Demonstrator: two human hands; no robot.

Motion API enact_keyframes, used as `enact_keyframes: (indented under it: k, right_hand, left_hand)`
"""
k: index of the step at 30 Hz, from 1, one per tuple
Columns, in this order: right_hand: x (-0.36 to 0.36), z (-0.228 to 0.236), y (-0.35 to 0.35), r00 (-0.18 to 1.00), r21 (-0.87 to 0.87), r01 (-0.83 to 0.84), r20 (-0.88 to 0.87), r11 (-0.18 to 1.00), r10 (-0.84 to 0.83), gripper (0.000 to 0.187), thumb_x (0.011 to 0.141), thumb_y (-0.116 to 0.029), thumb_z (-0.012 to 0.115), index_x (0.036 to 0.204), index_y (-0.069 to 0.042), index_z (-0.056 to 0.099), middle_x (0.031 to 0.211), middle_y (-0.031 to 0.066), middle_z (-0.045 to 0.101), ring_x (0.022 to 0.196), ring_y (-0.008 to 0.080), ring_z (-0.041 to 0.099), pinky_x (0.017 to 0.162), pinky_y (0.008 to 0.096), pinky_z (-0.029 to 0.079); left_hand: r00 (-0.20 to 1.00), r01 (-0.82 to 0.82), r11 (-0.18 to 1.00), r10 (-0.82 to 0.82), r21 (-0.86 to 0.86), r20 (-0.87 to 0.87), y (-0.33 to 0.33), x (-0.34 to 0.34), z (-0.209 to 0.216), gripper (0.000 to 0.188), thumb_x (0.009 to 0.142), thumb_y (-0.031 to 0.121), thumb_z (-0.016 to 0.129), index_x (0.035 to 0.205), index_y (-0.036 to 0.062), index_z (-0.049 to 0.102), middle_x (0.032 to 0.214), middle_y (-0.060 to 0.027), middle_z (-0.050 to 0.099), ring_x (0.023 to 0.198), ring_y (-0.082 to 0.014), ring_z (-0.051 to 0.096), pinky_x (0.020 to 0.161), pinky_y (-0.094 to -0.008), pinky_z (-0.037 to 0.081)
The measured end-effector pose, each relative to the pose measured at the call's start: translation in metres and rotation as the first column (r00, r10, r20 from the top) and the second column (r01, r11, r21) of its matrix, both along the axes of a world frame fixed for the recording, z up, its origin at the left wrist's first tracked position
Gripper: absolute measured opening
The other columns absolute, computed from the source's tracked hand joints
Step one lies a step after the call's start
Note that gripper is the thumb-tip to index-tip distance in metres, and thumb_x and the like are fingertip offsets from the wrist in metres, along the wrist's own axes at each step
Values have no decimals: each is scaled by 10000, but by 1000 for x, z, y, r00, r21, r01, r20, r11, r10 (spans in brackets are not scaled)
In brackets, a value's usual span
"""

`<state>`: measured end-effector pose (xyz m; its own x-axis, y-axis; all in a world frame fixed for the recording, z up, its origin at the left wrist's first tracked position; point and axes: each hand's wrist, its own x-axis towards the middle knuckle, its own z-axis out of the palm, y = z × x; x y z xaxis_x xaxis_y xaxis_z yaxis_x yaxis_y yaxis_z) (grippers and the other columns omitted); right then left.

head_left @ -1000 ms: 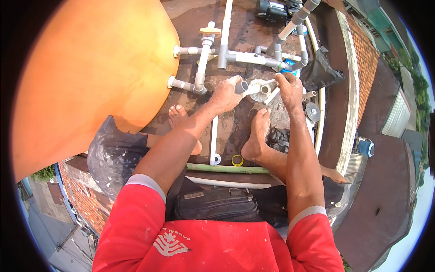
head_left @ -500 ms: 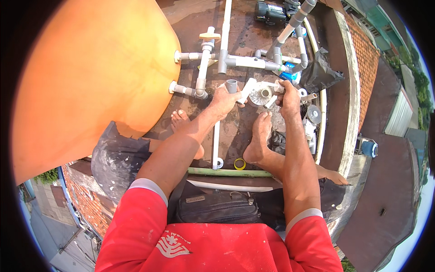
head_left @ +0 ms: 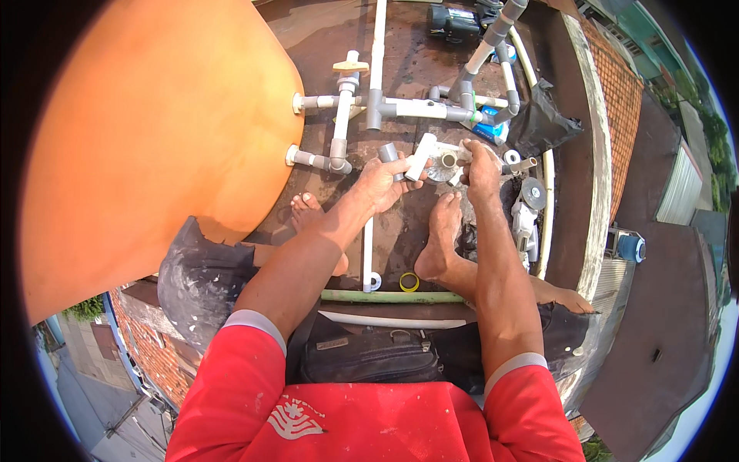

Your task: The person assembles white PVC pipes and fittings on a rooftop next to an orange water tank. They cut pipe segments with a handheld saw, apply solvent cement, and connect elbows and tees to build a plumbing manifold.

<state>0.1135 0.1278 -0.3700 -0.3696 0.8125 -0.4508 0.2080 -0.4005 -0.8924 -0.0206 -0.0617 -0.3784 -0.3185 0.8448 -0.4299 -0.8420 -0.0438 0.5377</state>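
My left hand (head_left: pixel 379 183) is closed around a short grey pipe fitting (head_left: pixel 389 156), its round end tilted upward. Against the fingertips of that hand is a short white pipe piece (head_left: pixel 419 158), slanting. My right hand (head_left: pixel 482 171) has its fingers pinched together just right of this piece, by a whitish part; what they grip is mostly hidden. Below and between the hands lies a clear round roll or dish (head_left: pixel 440 171), with a beige pipe end (head_left: pixel 449 160) showing over it.
A large orange tank (head_left: pixel 162 146) stands at left, with valved pipes (head_left: pixel 340 131). Grey and white pipework (head_left: pixel 416 108) crosses ahead, near a black pump (head_left: pixel 454 23). An angle grinder (head_left: pixel 527 208), yellow tape ring (head_left: pixel 409 282) and white tape roll (head_left: pixel 373 282) lie around my feet.
The grey fitting in my left hand has tilted to the left. My right hand has shifted slightly down and left, nearer the white pipe piece.
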Motion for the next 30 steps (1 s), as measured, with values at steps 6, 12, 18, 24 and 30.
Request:
enact_keyframes:
  k: [6,12,18,24,30]
  right_hand:
    - [-17,36,-5,997,74,58,-63,996,-53,291,951,-292,732,909,-5,745,702,62,633,494,136,501,445,309,372]
    - [-1,-7,-1,995,23,100,-8,995,-100,314,933,-312,737,953,0,758,735,73,657,551,146,567,458,317,405]
    - [31,-24,13,880,576,-166,452,800,-143,476,888,-403,748,1080,32,771,980,249,789,916,390,763,883,465,587]
    - [25,-32,-1,848,725,-439,529,531,-22,438,900,-391,786,1138,-23,765,1019,242,753,992,452,739,876,521,580]
    - [5,-50,-11,612,443,-715,771,541,178,525,929,-393,808,1381,-137,728,1250,231,671,1129,433,708,998,536,578]
  left_hand:
    - [995,-91,995,93,-41,26,-2,-6,-15,210,1068,97,644,1232,-33,630,1298,-246,725,1020,-257,745,858,-372,633]
    - [992,-62,998,60,12,115,1,0,-3,178,1070,102,650,1202,-15,627,1339,-242,710,1025,-253,738,870,-375,623]
    - [999,-40,998,39,41,32,-11,-12,-10,81,1062,116,675,1111,58,645,1329,-226,726,1034,-253,739,869,-371,612]
    - [995,-30,998,25,-50,-101,-7,-7,-4,100,1021,76,727,1017,85,628,1247,-231,760,1020,-280,761,842,-402,612]
    - [959,-43,997,22,-68,-284,-1,0,-7,145,986,62,768,973,60,624,1095,-166,778,957,-278,780,799,-392,622]
